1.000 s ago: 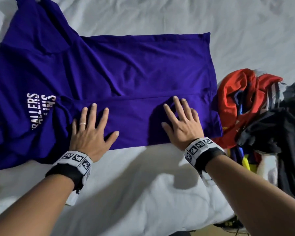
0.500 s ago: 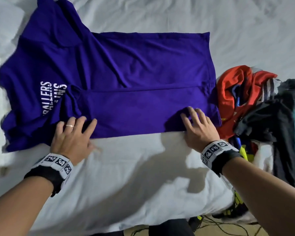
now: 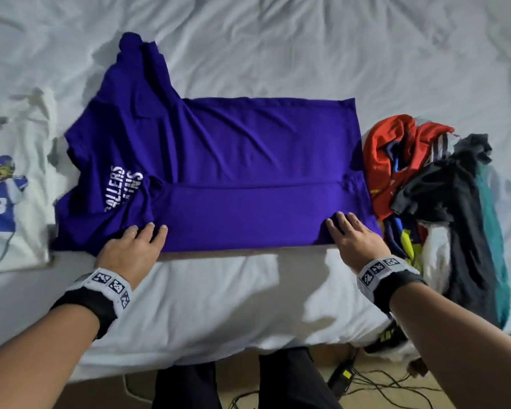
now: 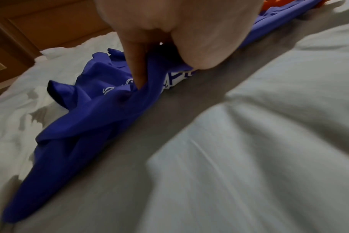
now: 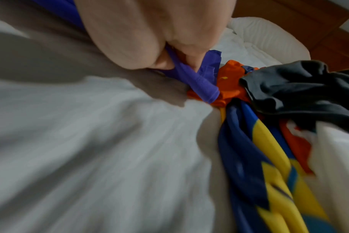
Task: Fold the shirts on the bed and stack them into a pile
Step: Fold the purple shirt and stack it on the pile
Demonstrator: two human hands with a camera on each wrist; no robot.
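Observation:
A purple shirt with white lettering lies spread across the white bed, collar end to the left. Its near long side is folded over into a band. My left hand is at the near edge by the lettering; in the left wrist view a finger and the thumb pinch the purple fabric. My right hand is at the near edge by the hem corner; in the right wrist view thumb and fingers pinch a roll of the purple fabric.
A white shirt with a football-player print lies flat at the left. A heap of unfolded clothes, red, black, teal and yellow, sits right against the hem. Below the bed's near edge are my legs and floor cables.
Both hands slid back from lying flat on the folded band to its near edge, the left also moving leftward. Their fingers now pinch the fabric instead of pressing it.

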